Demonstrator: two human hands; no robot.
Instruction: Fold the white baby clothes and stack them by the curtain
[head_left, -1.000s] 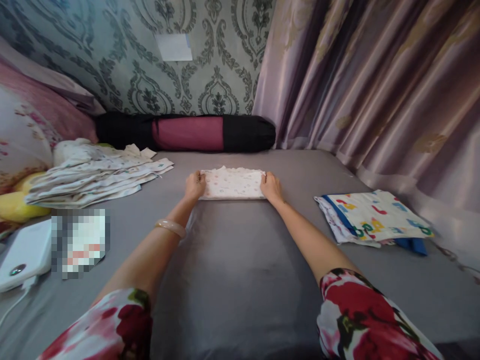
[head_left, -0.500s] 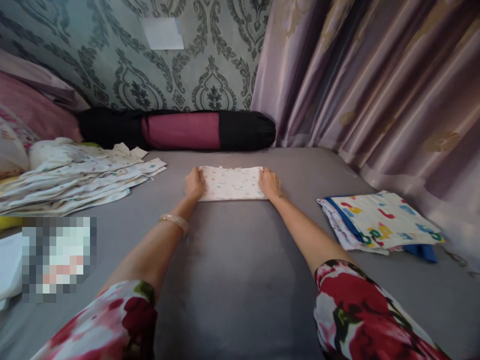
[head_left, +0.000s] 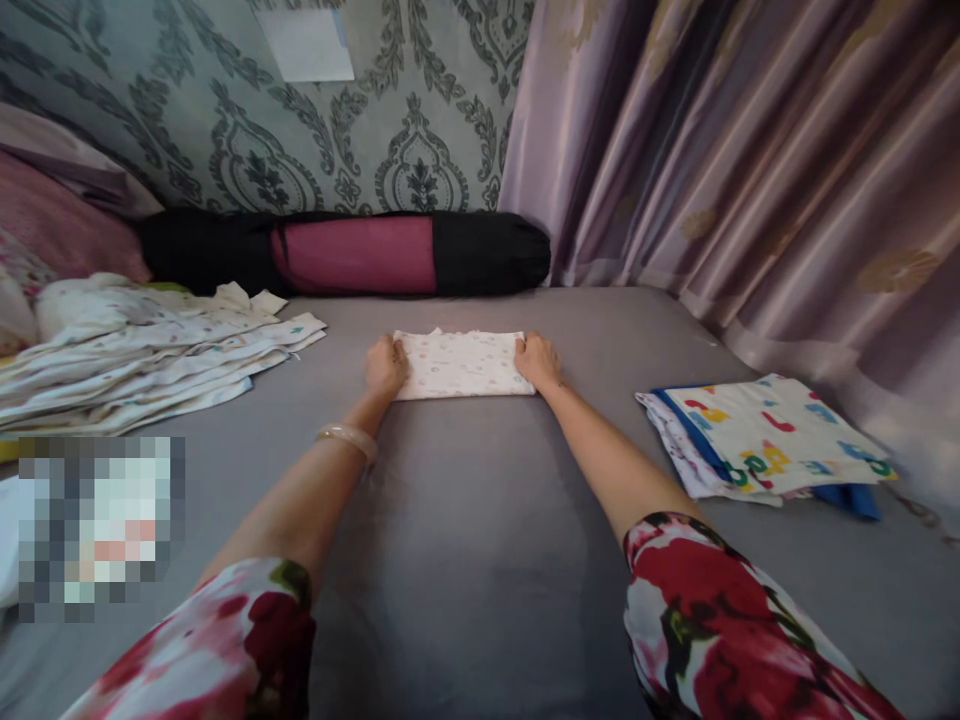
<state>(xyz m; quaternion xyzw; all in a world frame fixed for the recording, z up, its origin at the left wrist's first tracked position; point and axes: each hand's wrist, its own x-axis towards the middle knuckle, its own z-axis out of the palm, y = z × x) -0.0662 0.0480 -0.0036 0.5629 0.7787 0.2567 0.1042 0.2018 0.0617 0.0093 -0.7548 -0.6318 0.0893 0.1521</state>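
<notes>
A small folded white cloth with a faint pink print (head_left: 459,363) lies flat on the grey bed sheet (head_left: 480,520) straight ahead. My left hand (head_left: 385,366) grips its left edge with curled fingers. My right hand (head_left: 537,360) grips its right edge the same way. Both arms are stretched far forward; a pale bangle (head_left: 346,438) sits on my left wrist.
A pile of loose white printed cloths (head_left: 142,350) lies at the left. A folded stack with coloured letters (head_left: 772,435) sits at the right. A black and maroon bolster (head_left: 352,252) runs along the patterned wall. Purple curtains (head_left: 735,180) hang on the right.
The frilly far edge of the cloth has been flattened, leaving a neater rectangle. Both hands stay on its two ends. The camera has turned slightly to the right.
</notes>
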